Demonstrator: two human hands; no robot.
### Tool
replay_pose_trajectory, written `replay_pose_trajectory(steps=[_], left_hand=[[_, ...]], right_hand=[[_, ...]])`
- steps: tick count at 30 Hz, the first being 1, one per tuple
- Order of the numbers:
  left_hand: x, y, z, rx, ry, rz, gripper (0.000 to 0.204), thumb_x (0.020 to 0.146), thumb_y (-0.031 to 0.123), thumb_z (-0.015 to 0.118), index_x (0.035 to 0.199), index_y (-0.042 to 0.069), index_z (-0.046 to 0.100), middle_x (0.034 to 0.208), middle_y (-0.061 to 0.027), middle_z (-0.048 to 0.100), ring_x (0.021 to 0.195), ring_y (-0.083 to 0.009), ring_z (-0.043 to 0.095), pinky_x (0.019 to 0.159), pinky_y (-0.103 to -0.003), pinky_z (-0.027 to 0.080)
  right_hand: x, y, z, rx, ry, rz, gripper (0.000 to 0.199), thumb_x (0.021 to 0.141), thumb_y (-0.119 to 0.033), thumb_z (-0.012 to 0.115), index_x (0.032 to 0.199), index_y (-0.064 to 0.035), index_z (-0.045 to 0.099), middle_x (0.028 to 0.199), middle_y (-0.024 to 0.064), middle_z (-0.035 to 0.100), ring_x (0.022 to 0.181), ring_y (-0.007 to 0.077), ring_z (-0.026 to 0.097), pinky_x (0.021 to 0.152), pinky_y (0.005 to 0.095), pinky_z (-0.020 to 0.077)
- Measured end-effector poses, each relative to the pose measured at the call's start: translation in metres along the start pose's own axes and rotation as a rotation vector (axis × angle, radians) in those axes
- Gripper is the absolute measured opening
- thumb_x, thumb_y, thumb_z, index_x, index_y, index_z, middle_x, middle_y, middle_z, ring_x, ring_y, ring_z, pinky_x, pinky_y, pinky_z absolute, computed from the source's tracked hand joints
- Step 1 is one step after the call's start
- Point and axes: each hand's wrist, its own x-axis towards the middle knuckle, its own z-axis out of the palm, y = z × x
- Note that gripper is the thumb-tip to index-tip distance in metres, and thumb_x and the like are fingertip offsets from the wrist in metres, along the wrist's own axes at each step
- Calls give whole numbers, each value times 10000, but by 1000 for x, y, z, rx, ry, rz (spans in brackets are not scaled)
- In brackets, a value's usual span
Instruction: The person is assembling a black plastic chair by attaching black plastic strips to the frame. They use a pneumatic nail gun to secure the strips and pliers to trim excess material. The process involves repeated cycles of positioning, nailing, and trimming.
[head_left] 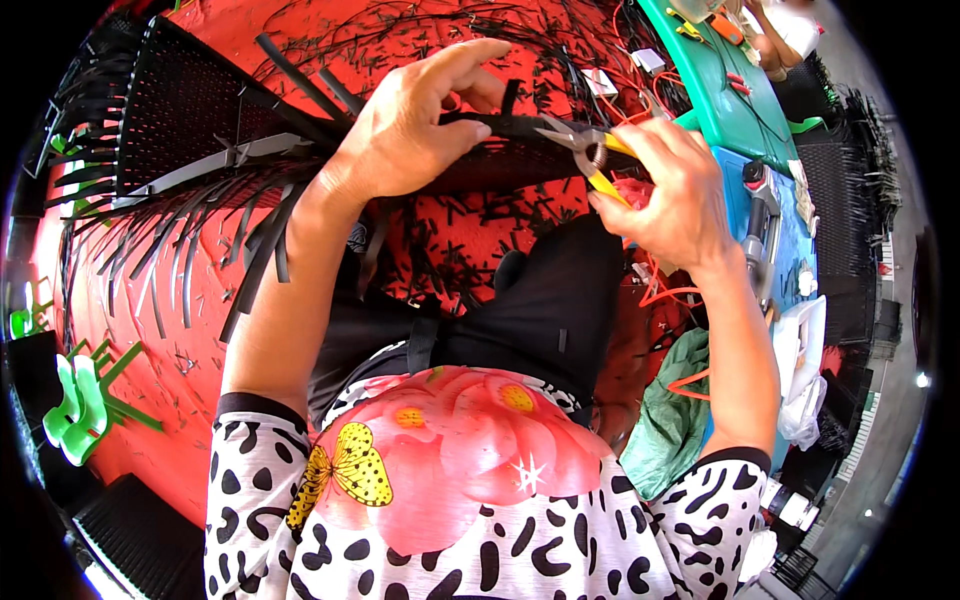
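My right hand (670, 190) is wrapped around a pair of yellow-handled cutters (605, 185), with a spring between the handles. The blades point left and meet the top edge of a black woven plastic panel (200, 100), in front of my lap. My left hand (405, 125) is at that same edge, its thumb along the rim and its fingers spread above it, around no visible thing. A short strip end (511, 97) sticks up beside those fingers. Long loose black strips (185, 265) hang from the panel's left part.
Cut black strip pieces litter the red floor covering (150, 350). A green table (735, 100) with tools and red cords stands at the upper right, near another person (785, 35). A power tool (762, 230) lies on a blue surface at right. Green plastic stools (85, 405) are at left.
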Motion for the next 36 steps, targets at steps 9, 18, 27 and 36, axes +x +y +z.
replay_pose_trajectory(steps=[9, 18, 27, 36], left_hand=[[-5, -2, 7, 17, 34, 47, 689, 698, -44, 636, 1357, 73, 468, 950, -56, 657, 875, -190, 628, 850, -312, 486], [-4, -3, 5, -90, 40, 87, 621, 729, -71, 589, 1327, 50, 474, 935, -90, 679, 845, -212, 656, 802, -306, 502], [1, -11, 5, -415, 124, -35, 492, 914, 17, 581, 1377, -11, 419, 1044, -76, 633, 839, -92, 561, 738, -230, 440], [11, -24, 4, -508, 175, 3, 492, 968, 254, 580, 1349, -29, 452, 1048, -60, 650, 876, -79, 546, 778, -224, 427]], right_hand=[[30, 0, 6, -51, -177, -103, 419, 620, -346, 784, 884, -51, 648, 787, 92, 571, 777, 275, 597, 713, 392, 441], [29, 16, 11, 38, -176, -265, 281, 677, -234, 736, 815, -45, 580, 756, 98, 570, 730, 290, 590, 687, 394, 456], [-286, 115, -60, -112, 33, 911, 379, 853, -232, 686, 1134, 9, 609, 1020, 151, 653, 928, 237, 631, 829, 351, 485], [-509, 81, -163, -916, -405, 1507, 710, 847, -494, 637, 1281, 55, 523, 1227, 259, 584, 1095, 365, 591, 929, 428, 465]])
